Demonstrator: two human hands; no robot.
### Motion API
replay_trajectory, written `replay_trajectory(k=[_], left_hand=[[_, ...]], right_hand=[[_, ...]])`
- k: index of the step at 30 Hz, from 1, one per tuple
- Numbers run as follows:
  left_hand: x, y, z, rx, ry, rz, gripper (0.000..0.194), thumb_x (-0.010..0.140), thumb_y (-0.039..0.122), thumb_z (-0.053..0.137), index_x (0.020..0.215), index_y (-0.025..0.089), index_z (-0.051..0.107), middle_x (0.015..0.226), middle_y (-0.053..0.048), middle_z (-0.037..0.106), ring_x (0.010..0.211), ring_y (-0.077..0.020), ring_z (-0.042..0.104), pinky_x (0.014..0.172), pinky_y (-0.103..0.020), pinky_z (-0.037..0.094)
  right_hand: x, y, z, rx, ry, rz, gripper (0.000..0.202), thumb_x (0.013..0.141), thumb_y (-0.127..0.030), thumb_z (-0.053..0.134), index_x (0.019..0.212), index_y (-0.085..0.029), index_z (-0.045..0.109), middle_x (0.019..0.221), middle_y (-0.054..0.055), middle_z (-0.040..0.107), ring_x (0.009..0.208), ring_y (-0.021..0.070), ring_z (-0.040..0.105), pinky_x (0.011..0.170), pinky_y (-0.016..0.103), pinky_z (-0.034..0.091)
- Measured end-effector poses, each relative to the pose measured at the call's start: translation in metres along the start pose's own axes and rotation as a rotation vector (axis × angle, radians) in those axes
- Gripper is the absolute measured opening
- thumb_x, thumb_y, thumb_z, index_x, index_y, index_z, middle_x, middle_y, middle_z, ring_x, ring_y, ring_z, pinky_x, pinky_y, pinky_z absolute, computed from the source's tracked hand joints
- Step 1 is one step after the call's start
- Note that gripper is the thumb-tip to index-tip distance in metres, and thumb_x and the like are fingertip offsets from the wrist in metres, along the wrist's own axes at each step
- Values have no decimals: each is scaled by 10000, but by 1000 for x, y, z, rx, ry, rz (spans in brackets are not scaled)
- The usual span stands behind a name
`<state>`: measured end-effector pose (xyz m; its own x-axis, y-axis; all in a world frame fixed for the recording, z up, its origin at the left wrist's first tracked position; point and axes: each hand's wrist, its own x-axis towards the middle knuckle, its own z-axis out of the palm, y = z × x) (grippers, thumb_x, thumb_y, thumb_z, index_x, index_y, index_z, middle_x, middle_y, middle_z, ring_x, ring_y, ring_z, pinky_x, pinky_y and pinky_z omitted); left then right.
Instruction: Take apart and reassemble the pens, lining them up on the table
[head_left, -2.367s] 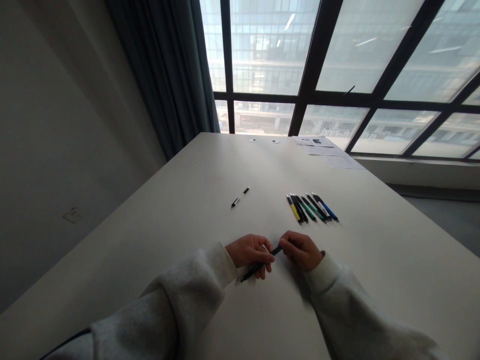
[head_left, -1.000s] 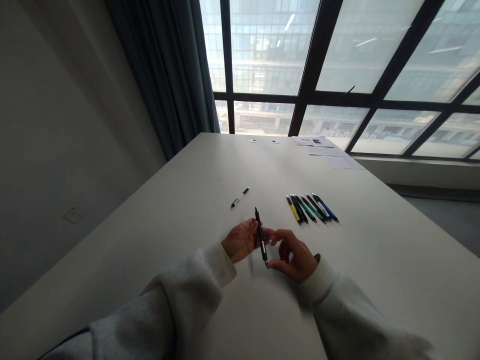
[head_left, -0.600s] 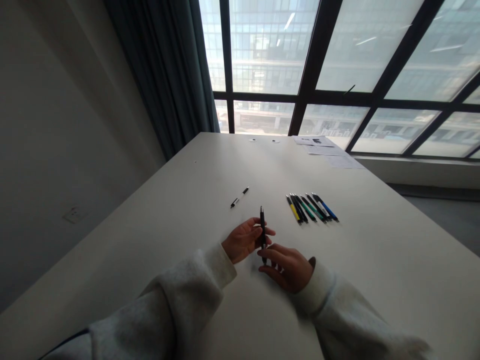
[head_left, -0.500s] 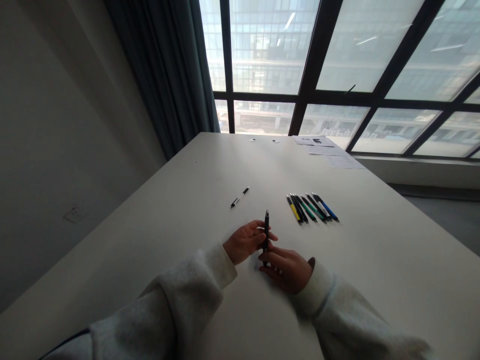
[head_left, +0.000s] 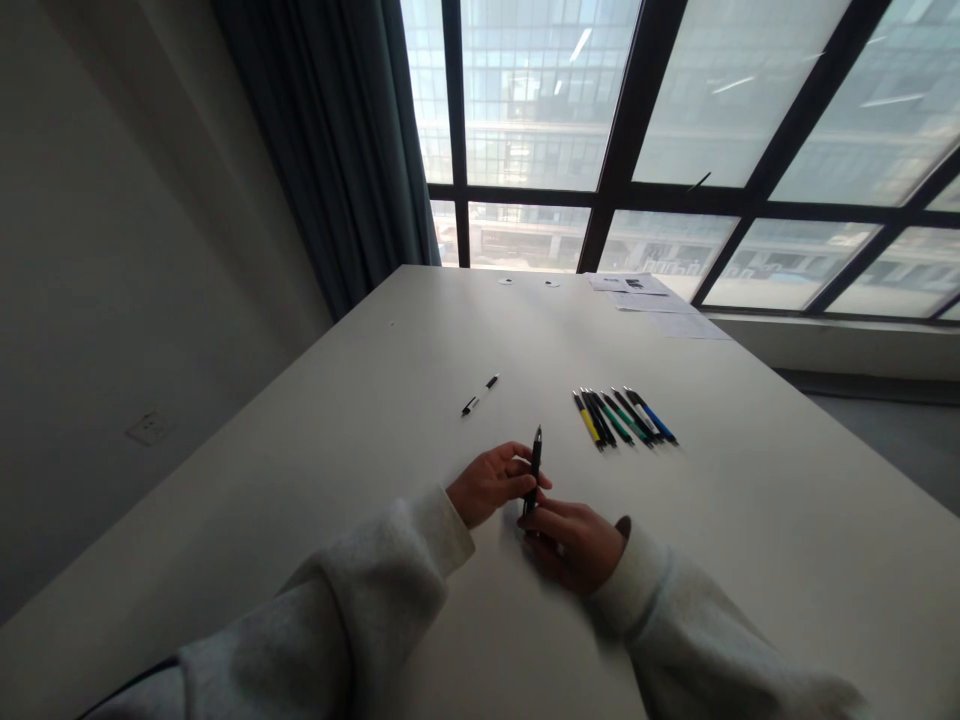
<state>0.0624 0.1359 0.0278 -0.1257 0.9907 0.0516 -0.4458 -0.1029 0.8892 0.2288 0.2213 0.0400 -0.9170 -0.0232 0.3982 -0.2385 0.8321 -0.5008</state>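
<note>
A black pen (head_left: 536, 460) is held between my two hands above the white table, its silver tip pointing up and away from me. My left hand (head_left: 491, 484) pinches the middle of the barrel between thumb and fingers. Lower down, my right hand (head_left: 574, 540) grips the pen's near end, part of which its fingers hide. Beyond my left hand lies a single white and black pen (head_left: 480, 396). To the right, several pens rest side by side in a row, among them a yellow and black pen (head_left: 589, 420), a green one (head_left: 626, 422) and a blue one (head_left: 654, 415).
The white table (head_left: 360, 440) stretches to a large window. Sheets of paper (head_left: 637, 300) lie at its far right corner. Two small white pieces sit near the back edge. A dark curtain (head_left: 337, 150) and a wall with a socket (head_left: 150, 428) stand at left.
The black pen has tilted slightly, its tip shifting a little to the right and toward me. My fingers have moved slightly on it; the pens on the table lie as before.
</note>
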Motion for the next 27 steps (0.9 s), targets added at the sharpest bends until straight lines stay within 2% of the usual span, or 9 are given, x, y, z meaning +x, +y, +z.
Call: replay_trajectory(k=[4,11,20,27], left_hand=[[0,1,1,23,14,-7,400,717,313,795,977,127,555,866,-86,701,715,-162,659,716,-308,499],[0,2,1,12,25,-12,404,713,315,797,973,122,555,869,-93,699,713,-165,658,696,-300,501],[0,3,2,22,44,-17,400,710,321,799,965,119,567,869,-89,699,716,-167,661,714,-314,502],[0,3,3,21,49,-31,408,708,321,801,964,108,565,879,-102,699,723,-164,664,713,-304,505]], right_hand=[[0,3,4,-17,29,-25,170,789,-101,511,885,-177,629,757,59,626,559,134,550,539,234,458],[0,0,-2,24,-22,-9,233,825,-134,528,1028,-188,628,858,84,659,617,146,598,602,247,497],[-1,4,2,-3,16,-3,206,804,-122,534,963,-186,646,832,78,664,611,145,597,586,241,496],[-2,7,4,-11,-2,-8,196,798,-104,515,924,-187,640,807,67,645,610,141,580,577,237,479]])
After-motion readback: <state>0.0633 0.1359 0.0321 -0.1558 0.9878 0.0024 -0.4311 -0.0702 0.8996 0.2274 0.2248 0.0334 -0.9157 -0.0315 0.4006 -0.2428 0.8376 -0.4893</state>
